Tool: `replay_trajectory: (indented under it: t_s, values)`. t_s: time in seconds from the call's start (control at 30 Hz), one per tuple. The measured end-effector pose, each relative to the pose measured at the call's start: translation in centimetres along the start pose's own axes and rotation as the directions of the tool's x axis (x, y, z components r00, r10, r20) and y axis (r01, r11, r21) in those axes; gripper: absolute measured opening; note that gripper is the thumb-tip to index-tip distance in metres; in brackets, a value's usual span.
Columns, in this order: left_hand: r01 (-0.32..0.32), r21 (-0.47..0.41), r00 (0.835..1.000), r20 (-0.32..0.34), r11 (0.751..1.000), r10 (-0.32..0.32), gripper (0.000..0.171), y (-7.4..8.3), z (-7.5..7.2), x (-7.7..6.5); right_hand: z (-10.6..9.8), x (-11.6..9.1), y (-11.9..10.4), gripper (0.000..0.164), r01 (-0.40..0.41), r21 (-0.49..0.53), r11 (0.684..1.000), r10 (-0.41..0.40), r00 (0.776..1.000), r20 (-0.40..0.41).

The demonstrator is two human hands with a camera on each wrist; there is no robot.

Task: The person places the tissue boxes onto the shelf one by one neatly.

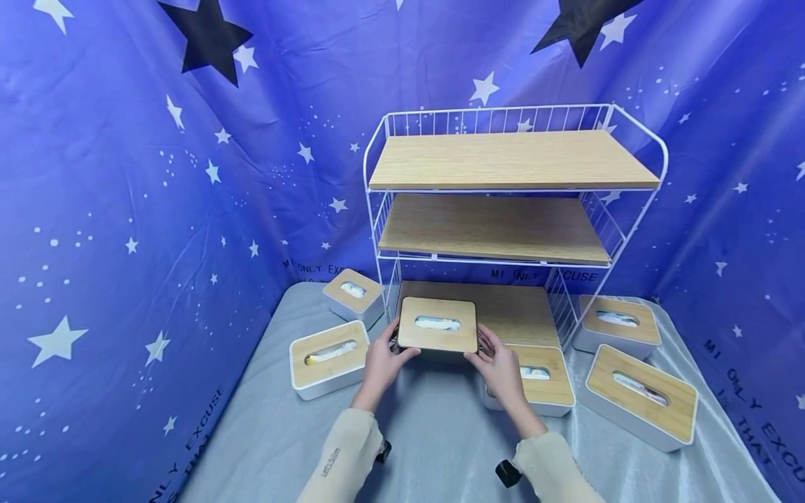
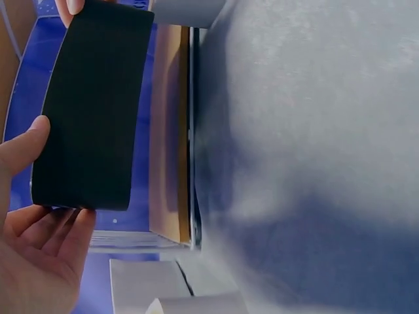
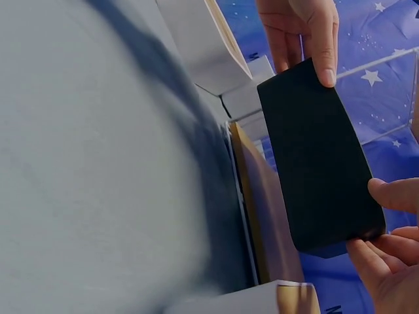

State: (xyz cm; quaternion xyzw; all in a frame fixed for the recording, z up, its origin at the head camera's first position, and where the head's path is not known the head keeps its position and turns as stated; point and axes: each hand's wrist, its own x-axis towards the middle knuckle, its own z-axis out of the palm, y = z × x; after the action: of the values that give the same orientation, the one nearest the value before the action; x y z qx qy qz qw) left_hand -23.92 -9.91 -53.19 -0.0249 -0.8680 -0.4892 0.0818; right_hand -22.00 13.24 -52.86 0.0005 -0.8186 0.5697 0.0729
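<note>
Both hands hold a black tissue box (image 1: 438,324) with a wooden lid and an oval slot, level in front of the rack's bottom shelf (image 1: 522,307). My left hand (image 1: 382,361) grips its left end, thumb on the near edge and fingers round the side. At the opposite end my right hand (image 1: 501,367) grips it the same way. The left wrist view shows the box's dark side (image 2: 95,108) clear of the shelf, with the left thumb along its edge. In the right wrist view the right fingers (image 3: 386,258) curl at the lower end.
A white wire rack (image 1: 490,188) with three wooden shelves stands at the back. White tissue boxes with wooden lids sit on the grey cloth: two on the left, a small one (image 1: 354,290) and a larger one (image 1: 330,358), and several on the right, one (image 1: 547,377) beside my right wrist.
</note>
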Motion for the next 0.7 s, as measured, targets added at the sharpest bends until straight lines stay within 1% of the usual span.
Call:
replay_trajectory:
  t_s: [0.13, 0.2, 0.3, 0.33, 0.43, 0.53, 0.63, 0.7]
  values:
    - [0.015, -0.033, 1.0, 0.009, 0.999, -0.015, 0.082, 0.3, 0.4, 0.9, -0.2, 1.3, 0.2, 0.066, -0.02, 0.013, 1.0, 0.02, 1.0, 0.013]
    - [0.014, -0.067, 1.0, 0.015, 0.998, -0.013, 0.081, 0.4, 0.6, 1.4, -0.3, 2.0, 0.3, 0.067, -0.032, 0.023, 0.999, 0.031, 0.999, 0.02]
    - [0.032, -0.123, 0.999, 0.015, 0.992, -0.03, 0.079, 0.3, 1.1, 2.3, -0.3, 2.9, 0.5, 0.067, -0.039, 0.029, 0.999, 0.038, 0.999, 0.024]
    - [0.033, -0.136, 0.999, 0.01, 0.99, -0.032, 0.079, 0.2, 1.3, 2.6, -0.3, 3.2, 0.5, 0.067, -0.042, 0.033, 0.999, 0.041, 0.999, 0.026]
    - [0.063, -0.173, 0.998, -0.01, 0.983, -0.065, 0.076, 0.0, 1.7, 3.3, -0.2, 4.1, 0.6, 0.067, -0.055, 0.044, 0.998, 0.053, 0.998, 0.031]
    - [0.063, -0.2, 0.996, -0.046, 0.978, -0.074, 0.073, -0.2, 2.3, 3.8, -0.1, 4.8, 0.8, 0.067, -0.074, 0.064, 0.995, 0.072, 0.997, 0.033]
    - [0.072, -0.246, 0.992, -0.079, 0.967, -0.094, 0.071, -0.5, 3.0, 4.2, -0.1, 5.3, 1.1, 0.065, -0.093, 0.086, 0.992, 0.091, 0.996, 0.019]
    - [0.087, -0.281, 0.989, -0.094, 0.956, -0.117, 0.069, -0.6, 3.4, 4.4, -0.1, 5.6, 1.4, 0.063, -0.107, 0.094, 0.99, 0.106, 0.994, 0.012]
